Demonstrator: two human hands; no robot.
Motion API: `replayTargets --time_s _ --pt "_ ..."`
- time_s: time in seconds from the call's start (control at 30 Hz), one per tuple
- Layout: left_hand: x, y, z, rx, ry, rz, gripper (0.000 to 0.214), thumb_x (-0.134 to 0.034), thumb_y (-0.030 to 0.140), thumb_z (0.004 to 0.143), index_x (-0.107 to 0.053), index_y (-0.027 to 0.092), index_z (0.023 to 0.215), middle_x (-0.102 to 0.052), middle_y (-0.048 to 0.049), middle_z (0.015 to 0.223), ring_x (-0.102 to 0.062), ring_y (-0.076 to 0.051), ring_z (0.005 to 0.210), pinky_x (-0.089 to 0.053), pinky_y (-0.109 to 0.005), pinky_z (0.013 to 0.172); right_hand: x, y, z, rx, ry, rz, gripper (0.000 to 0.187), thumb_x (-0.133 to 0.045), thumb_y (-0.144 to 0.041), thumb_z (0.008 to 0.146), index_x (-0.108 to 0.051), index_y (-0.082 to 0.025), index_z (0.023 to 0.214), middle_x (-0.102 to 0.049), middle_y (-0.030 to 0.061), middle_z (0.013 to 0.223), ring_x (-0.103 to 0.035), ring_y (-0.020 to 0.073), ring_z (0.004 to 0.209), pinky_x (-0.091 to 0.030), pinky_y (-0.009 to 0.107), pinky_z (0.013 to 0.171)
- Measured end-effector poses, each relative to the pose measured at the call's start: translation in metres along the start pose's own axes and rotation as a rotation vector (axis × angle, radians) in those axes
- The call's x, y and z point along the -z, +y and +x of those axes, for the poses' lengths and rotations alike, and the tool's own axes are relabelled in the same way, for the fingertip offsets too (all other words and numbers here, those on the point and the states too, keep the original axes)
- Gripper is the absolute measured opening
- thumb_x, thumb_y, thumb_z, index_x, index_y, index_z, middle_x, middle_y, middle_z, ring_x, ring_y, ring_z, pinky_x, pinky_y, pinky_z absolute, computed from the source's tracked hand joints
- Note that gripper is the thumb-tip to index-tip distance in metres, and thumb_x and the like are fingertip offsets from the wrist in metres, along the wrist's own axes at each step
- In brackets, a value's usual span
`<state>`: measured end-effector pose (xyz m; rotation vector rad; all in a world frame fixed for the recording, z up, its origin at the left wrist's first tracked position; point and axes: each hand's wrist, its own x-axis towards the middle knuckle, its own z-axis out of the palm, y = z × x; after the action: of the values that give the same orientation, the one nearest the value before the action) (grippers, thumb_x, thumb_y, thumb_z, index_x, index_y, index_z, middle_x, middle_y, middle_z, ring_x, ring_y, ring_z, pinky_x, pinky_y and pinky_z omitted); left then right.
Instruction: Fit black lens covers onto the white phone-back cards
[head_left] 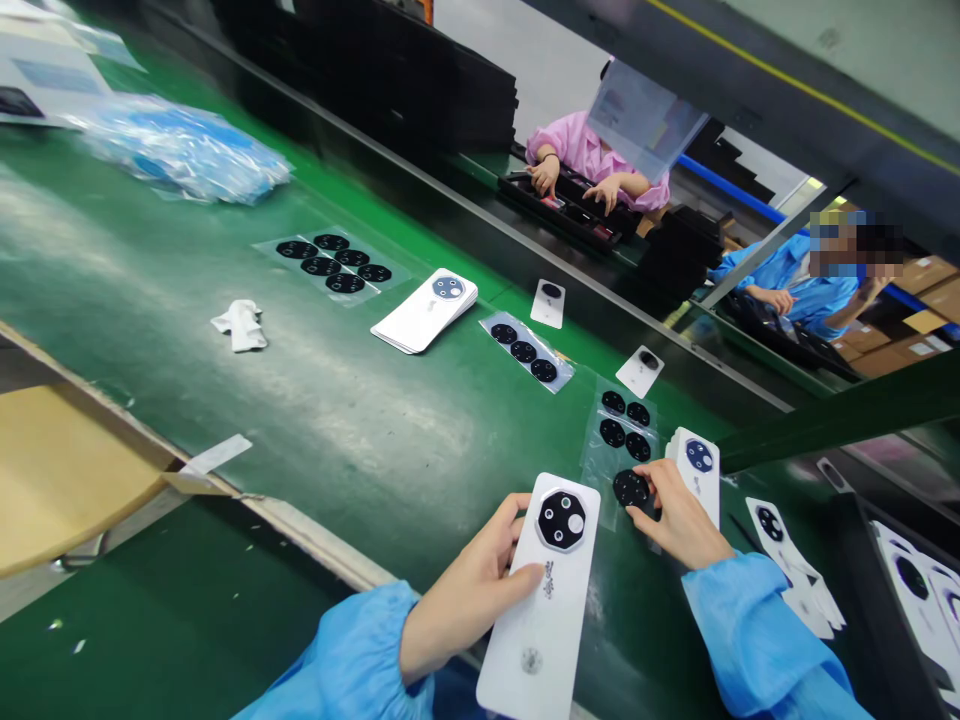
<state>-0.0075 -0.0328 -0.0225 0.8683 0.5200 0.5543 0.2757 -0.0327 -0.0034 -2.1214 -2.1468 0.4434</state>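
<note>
My left hand (480, 590) is closed around a white phone back panel (536, 625) with a black camera area, held tilted above the bench near its front edge. To its right, my right hand (679, 515) has thumb and forefinger at the edge of a black camera lens sticker (630, 488). That sticker is at the lower end of a clear sheet (592, 470) bearing several more black stickers. Just behind my right hand stands a stack of white panels (694, 460), partly hidden by the hand.
Another stack of white panels (420, 315) lies mid-bench, near a sticker strip (523, 350) and a sticker sheet (371, 292). A crumpled white cloth (242, 326) and a plastic-wrapped blue bundle (180, 150) are left. A black tray (874, 600) is right. Two co-workers sit across the line.
</note>
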Motion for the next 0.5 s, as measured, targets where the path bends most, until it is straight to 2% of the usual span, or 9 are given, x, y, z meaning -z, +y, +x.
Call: replayTargets --time_s 0.1,0.3,0.5 --pt "0.000 -0.001 0.001 0.000 0.002 -0.001 0.051 -0.051 0.019 0.080 -0.023 0.012 0.121 -0.050 -0.0126 0.113 -0.056 -0.013 0.086 -0.047 -0.022 0.071 0.000 0.002 0.001 0.010 -0.030 0.004 0.040 -0.045 -0.038 0.078 -0.044 -0.016 0.112 -0.039 0.0073 0.106 -0.044 0.0126 0.081 -0.045 0.032 0.077" --pt "-0.001 0.001 -0.001 0.043 0.017 0.007 0.048 -0.050 0.016 0.080 -0.025 0.012 0.121 -0.052 -0.0103 0.107 -0.056 -0.013 0.083 -0.047 -0.023 0.070 0.004 0.003 0.000 0.055 0.000 0.024 0.034 -0.049 -0.035 0.079 -0.046 -0.015 0.107 -0.042 0.0068 0.100 -0.047 0.0109 0.081 -0.047 0.029 0.074" --pt "-0.003 0.005 -0.001 0.060 0.042 -0.003 0.047 -0.050 0.014 0.080 -0.025 0.011 0.120 -0.052 -0.0099 0.106 -0.056 -0.012 0.084 -0.046 -0.021 0.069 0.016 -0.012 -0.009 0.156 0.143 0.015 0.032 -0.051 -0.031 0.082 -0.043 -0.019 0.111 -0.043 0.0048 0.104 -0.048 0.0093 0.083 -0.047 0.025 0.071"
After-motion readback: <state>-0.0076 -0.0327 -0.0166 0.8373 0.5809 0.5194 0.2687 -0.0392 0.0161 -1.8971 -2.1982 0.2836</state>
